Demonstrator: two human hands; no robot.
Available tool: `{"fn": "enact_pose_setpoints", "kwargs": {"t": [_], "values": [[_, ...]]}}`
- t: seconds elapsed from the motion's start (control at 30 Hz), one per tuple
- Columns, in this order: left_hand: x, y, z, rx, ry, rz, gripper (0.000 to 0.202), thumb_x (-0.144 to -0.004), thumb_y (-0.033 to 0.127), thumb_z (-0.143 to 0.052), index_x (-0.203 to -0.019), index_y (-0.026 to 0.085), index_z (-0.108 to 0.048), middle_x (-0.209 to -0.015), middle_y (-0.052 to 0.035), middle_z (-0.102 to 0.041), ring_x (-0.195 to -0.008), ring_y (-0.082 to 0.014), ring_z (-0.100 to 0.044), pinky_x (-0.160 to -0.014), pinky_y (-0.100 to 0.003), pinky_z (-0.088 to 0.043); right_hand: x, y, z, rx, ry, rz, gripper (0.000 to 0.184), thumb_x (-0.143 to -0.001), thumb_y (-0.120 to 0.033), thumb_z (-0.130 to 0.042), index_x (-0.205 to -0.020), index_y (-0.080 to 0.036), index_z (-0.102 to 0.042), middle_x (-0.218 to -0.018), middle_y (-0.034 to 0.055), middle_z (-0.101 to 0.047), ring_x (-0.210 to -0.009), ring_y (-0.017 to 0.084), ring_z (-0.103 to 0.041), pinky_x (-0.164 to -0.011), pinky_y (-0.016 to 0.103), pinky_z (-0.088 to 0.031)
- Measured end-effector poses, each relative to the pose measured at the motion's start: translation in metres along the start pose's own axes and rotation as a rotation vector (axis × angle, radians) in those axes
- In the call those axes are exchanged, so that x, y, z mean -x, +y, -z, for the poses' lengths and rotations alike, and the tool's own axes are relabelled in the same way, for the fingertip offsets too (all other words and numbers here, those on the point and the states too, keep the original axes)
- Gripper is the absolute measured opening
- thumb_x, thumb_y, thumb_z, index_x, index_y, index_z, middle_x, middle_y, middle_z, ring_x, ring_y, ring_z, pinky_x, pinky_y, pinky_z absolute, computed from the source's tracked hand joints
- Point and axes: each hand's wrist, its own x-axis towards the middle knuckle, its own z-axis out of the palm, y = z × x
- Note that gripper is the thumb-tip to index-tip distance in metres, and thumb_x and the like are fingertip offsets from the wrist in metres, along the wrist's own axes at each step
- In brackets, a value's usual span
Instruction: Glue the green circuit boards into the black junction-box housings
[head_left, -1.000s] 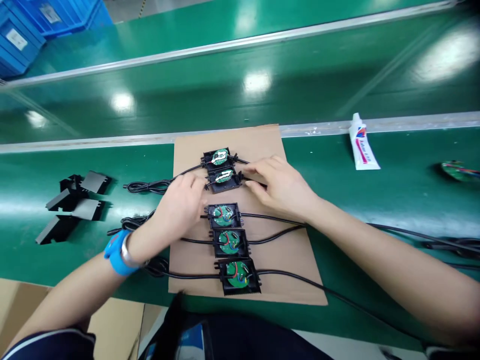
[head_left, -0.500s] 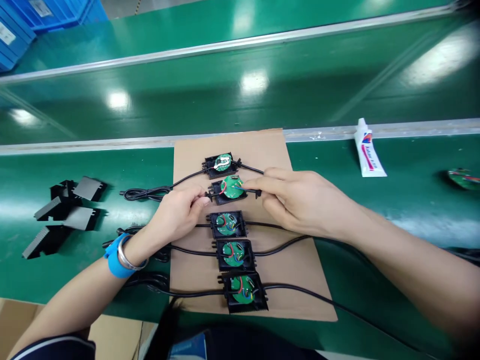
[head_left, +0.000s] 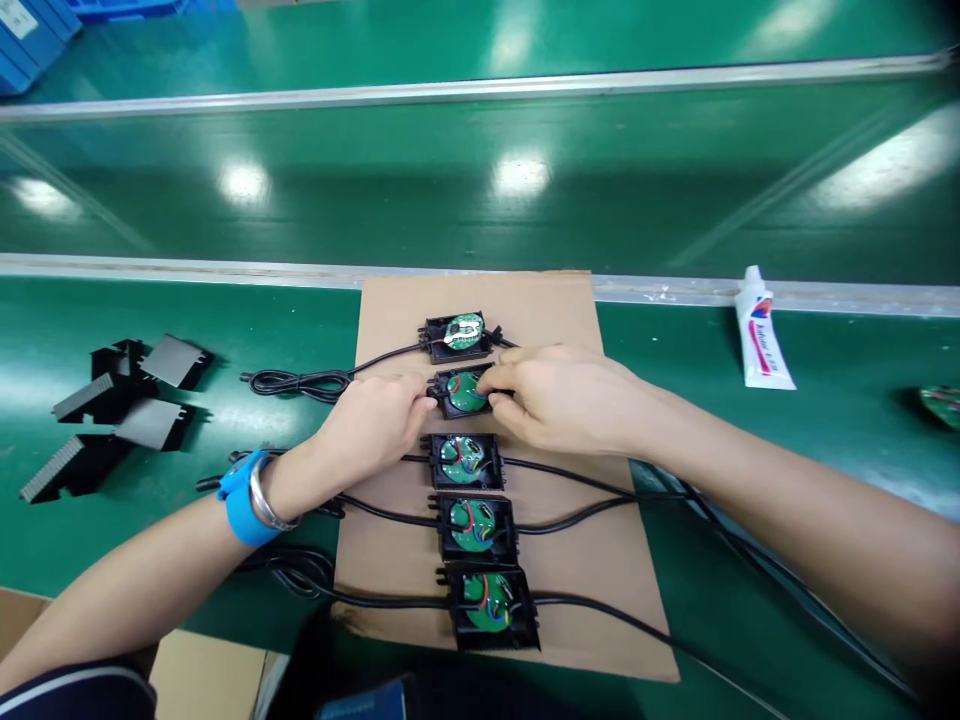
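Several black housings with round green circuit boards stand in a column on a cardboard sheet. At the second housing from the back, my left hand pinches the black cable at its left side. My right hand has its thumb and fingers closed at the board's right edge, over the cable there; its fingertips partly hide that side. The circuit board lies inside the housing. Behind it is the farthest housing, its board bearing a white patch. Nearer me is the third housing, with red and blue wires showing.
Black finned covers lie in a pile at the left. A white tube lies at the right, with a loose circuit board beyond it. Coiled black cables lie left of the housings; a blue crate stands far left.
My right hand has moved in toward the housing, and its cable end now sits at the housing's right side. The board lies lower in the housing. The view has shifted slightly.
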Motion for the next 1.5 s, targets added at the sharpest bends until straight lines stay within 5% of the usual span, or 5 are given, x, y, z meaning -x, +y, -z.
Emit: {"fn": "enact_pose_setpoints", "kwargs": {"t": [0.57, 0.73, 1.1, 1.37, 1.5], "values": [[0.0, 0.002, 0.006, 0.312, -0.051, 0.098, 0.006, -0.084, 0.021, -0.066, -0.084, 0.02, -0.072, -0.074, 0.0027, -0.073, -0.067, -0.0123, -0.064, -0.062, -0.025, -0.046, 0.018, -0.009, -0.022, -0.104, -0.024, 0.028, 0.038, -0.089, -0.021, -0.041, -0.108, -0.016, -0.074, -0.082, 0.0083, -0.065, -0.067, 0.018, -0.06, -0.064, 0.031, -0.041], [0.007, 0.012, 0.001, -0.118, 0.063, -0.069, 0.017, -0.088, 0.016, -0.054, -0.084, 0.017, -0.07, -0.076, -0.005, -0.072, -0.071, -0.018, -0.065, -0.059, -0.028, -0.046, 0.027, -0.021, -0.027, -0.081, -0.001, -0.001, 0.036, -0.09, -0.022, -0.041, -0.107, -0.016, -0.072, -0.08, 0.0086, -0.064, -0.063, 0.018, -0.056, -0.06, 0.033, -0.034], [0.009, 0.037, -0.01, -0.687, -0.035, -0.228, 0.024, -0.081, -0.002, -0.045, -0.08, 0.01, -0.066, -0.071, -0.0113, -0.066, -0.063, -0.0233, -0.062, -0.045, -0.03, -0.041, 0.024, -0.019, -0.035, -0.086, 0.076, 0.014, 0.032, -0.089, -0.024, -0.044, -0.1, -0.015, -0.073, -0.079, 0.0107, -0.065, -0.06, 0.019, -0.055, -0.058, 0.034, -0.03], [0.015, 0.028, -0.002, -0.444, 0.118, -0.197, 0.018, -0.094, 0.012, -0.053, -0.104, 0.011, -0.067, -0.09, -0.0081, -0.07, -0.082, -0.0222, -0.065, -0.071, -0.034, -0.055, 0.023, -0.021, -0.027, -0.116, 0.066, -0.031, 0.033, -0.089, -0.023, -0.043, -0.097, -0.016, -0.073, -0.084, 0.0117, -0.068, -0.067, 0.022, -0.062, -0.059, 0.034, -0.033], [0.009, 0.023, -0.009, -0.266, 0.058, -0.397, 0.018, -0.096, 0.013, -0.052, -0.108, 0.012, -0.065, -0.109, -0.0089, -0.068, -0.098, -0.0201, -0.063, -0.089, -0.034, -0.052, 0.025, -0.014, -0.021, -0.229, 0.038, -0.008, 0.029, -0.083, -0.02, -0.047, -0.1, -0.015, -0.07, -0.091, 0.0109, -0.071, -0.08, 0.022, -0.066, -0.066, 0.032, -0.041]]}}
